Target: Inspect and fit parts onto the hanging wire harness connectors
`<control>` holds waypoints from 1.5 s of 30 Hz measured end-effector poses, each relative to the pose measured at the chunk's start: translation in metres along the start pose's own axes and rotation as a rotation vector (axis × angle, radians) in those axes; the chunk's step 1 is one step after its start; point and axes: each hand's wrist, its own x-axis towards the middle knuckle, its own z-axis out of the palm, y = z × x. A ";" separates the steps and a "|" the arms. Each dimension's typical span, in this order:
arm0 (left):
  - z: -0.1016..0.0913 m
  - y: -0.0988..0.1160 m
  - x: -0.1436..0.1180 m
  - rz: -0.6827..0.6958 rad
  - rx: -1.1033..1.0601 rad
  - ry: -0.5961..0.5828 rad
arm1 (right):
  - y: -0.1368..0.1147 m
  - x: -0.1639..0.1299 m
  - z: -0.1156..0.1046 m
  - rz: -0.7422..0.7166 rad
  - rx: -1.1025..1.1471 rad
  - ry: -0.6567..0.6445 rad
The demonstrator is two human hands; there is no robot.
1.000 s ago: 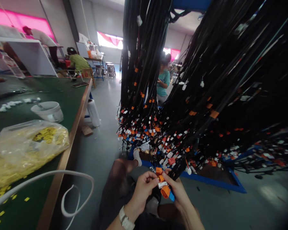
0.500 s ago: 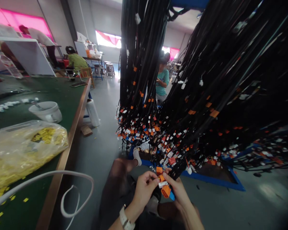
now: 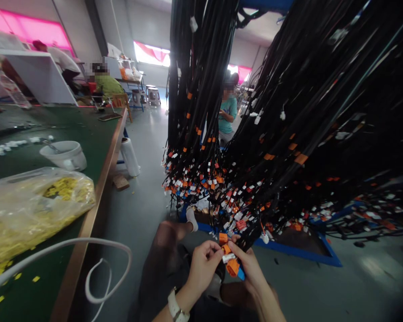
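Observation:
My left hand [image 3: 203, 264] pinches at a small orange connector [image 3: 226, 248], thumb and index finger closed against its side. Around the black cables beside it, my right hand [image 3: 250, 266] is closed on a cluster of connectors. A white connector [image 3: 227, 258], a larger orange connector [image 3: 233, 267] and a blue one [image 3: 241, 273] stick out below its fingers. Another orange connector [image 3: 223, 238] shows just above. These ends belong to the thick black wire harnesses [image 3: 251, 232] hanging in front of me. My fingers partly hide the grip points.
On the left, a green-topped table [image 3: 100, 154] bears a white cup [image 3: 67, 156], a plastic bag of yellow pieces [image 3: 40, 205] and a white hose [image 3: 87, 240]. A blue-framed rack base [image 3: 322, 257] stands under the harnesses. Several people work farther back.
My hands stay almost in place at the connectors. In the background, the person in white at the far left has bent lower, and the one in green has turned their head.

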 end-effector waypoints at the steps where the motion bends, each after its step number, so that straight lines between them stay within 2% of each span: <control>1: 0.000 0.000 0.000 -0.003 0.001 0.001 | 0.000 0.000 0.000 0.000 0.005 0.004; 8: 0.001 -0.006 0.000 -0.006 0.007 -0.011 | 0.001 0.002 -0.002 -0.043 -0.027 0.037; 16: 0.014 -0.034 0.000 -0.073 -0.044 -0.024 | 0.004 0.008 -0.011 -0.088 -0.060 0.033; 19: 0.017 -0.038 -0.002 -0.093 -0.056 -0.047 | 0.005 0.010 -0.013 -0.083 -0.065 0.045; 28: 0.002 -0.019 0.005 -0.021 -0.038 -0.091 | 0.005 0.007 0.000 -0.066 -0.047 0.023; 33: 0.005 -0.012 0.001 -0.024 -0.125 -0.155 | 0.003 0.005 0.003 -0.050 -0.042 0.010; 38: 0.007 -0.007 -0.003 -0.032 -0.154 -0.146 | 0.004 0.006 -0.004 -0.048 -0.047 0.005; 41: 0.006 -0.010 -0.001 -0.126 -0.293 -0.079 | 0.006 0.008 -0.008 -0.051 -0.051 0.004; 45: -0.001 -0.018 0.006 -0.444 -0.759 0.118 | 0.007 0.008 -0.009 -0.053 -0.050 0.016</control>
